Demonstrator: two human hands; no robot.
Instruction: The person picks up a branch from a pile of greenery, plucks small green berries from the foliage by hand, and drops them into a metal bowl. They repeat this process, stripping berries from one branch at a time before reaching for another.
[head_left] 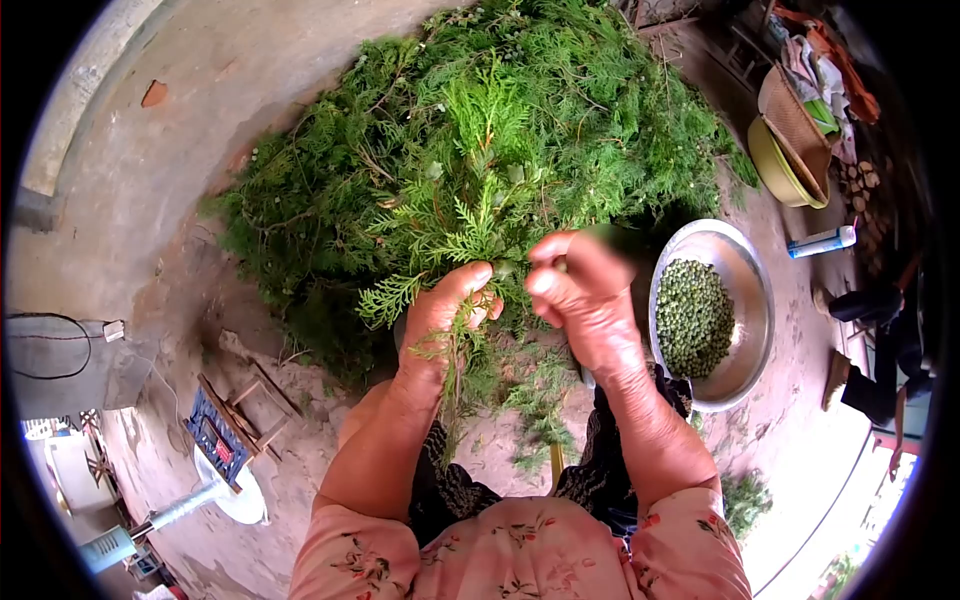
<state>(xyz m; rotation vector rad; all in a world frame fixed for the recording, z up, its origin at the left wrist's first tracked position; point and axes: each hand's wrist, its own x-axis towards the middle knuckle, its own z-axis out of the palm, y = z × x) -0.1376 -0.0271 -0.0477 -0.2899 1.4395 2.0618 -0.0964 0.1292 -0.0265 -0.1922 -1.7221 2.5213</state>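
My left hand [446,312] is closed around a leafy green cypress branch [485,215], thumb on top, with its stem end hanging down below the fist. Just to the right, my right hand [588,295] is curled in a pinch, apart from the left one and partly smeared by motion. What looks like a small green cone [561,264] shows between its thumb and fingers. Beyond both hands lies a big heap of cut cypress branches [620,110]. A metal basin [752,330] stands right of my right forearm, holding many small green cones [692,315].
Upper right, a yellow tub [775,165] holds a woven basket [795,120]. A blue-and-white tube [822,242] lies nearby. Another person's dark-clothed legs [875,310] are at far right. A small folding stool [225,430] and a fan [235,490] stand lower left.
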